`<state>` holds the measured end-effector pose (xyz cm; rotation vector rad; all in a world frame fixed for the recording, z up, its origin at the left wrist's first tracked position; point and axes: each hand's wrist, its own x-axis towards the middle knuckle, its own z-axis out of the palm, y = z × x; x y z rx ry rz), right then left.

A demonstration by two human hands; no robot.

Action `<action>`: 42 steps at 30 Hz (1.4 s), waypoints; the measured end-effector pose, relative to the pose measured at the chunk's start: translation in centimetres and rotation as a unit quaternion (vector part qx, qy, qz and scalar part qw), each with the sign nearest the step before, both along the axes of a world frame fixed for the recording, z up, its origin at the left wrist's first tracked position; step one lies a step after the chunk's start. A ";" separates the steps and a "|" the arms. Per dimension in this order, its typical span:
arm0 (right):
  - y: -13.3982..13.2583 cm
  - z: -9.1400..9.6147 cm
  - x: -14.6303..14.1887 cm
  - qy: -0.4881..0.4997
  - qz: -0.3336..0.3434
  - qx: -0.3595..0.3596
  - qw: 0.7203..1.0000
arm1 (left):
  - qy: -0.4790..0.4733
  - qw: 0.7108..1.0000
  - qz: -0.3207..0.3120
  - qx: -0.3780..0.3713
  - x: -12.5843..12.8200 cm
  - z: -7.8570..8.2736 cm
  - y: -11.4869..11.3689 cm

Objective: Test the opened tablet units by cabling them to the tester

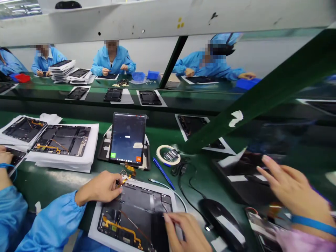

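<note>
An opened tablet housing (136, 213) lies on white paper in front of me, its dark inside showing orange ribbon cables. My left hand (103, 187) is closed in a pinch at the housing's far left corner, on a short orange ribbon cable (127, 177). That cable runs toward an upright lit tablet screen (127, 136) with green and red squares. At the housing's near right side, my right hand (187, 232) has thumb and finger closed at the edge of a black sheet (159, 232). Its other fingers are partly out of frame.
Stacked tablet housings (65, 140) on paper stand left. A tape roll (168, 155), blue pen (163, 173), cables and black mouse (223, 224) lie right. A co-worker's hand (296, 196) reaches in from the right, another's from the left. A green post (262, 94) slants across; people sit opposite.
</note>
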<state>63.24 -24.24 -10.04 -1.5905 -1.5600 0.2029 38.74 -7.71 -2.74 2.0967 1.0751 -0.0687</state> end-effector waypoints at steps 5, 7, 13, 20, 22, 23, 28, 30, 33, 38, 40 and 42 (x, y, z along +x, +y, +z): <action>5.8 2.7 -3.1 -0.074 0.267 -0.090 0.957 | 0.052 0.983 -0.082 -0.154 -0.3 0.1 0.1; 7.7 2.7 -4.1 -0.084 0.359 -0.129 0.920 | 0.063 0.971 -0.083 -0.214 -0.1 -0.6 0.0; 9.5 0.9 -5.1 -0.022 0.440 -0.149 0.885 | 0.047 0.944 -0.044 -0.323 0.3 -1.9 -0.1; 9.5 0.5 -5.1 -0.067 0.443 -0.118 0.886 | 0.019 0.942 -0.020 -0.334 0.1 -1.7 -0.2; 9.6 0.3 -5.5 -0.106 0.437 -0.113 0.886 | 0.016 0.943 -0.026 -0.332 0.0 -2.1 -0.1; 9.6 0.3 -5.7 -0.126 0.432 -0.112 0.886 | 0.015 0.944 -0.028 -0.329 0.0 -2.3 0.0; 9.8 1.5 -4.8 -0.119 0.407 -0.112 0.899 | 0.013 0.946 -0.018 -0.323 -0.3 -2.8 0.4; 10.1 2.6 -3.3 -0.088 0.333 -0.143 0.928 | 0.012 0.946 -0.006 -0.325 -0.4 -2.1 0.6; 11.2 3.6 -0.3 -0.166 0.091 -0.240 0.952 | -0.001 0.948 0.026 -0.318 -0.5 -0.6 0.9; 13.0 2.5 2.9 -0.240 -0.092 -0.323 0.911 | -0.084 0.990 0.060 -0.099 2.3 0.9 -0.7; 13.0 2.0 3.6 -0.207 -0.075 -0.307 0.926 | -0.086 0.996 -0.008 0.024 4.4 0.2 -2.3; 12.6 1.8 4.1 -0.157 -0.051 -0.280 0.946 | -0.050 0.983 -0.105 0.145 6.5 -1.2 -3.8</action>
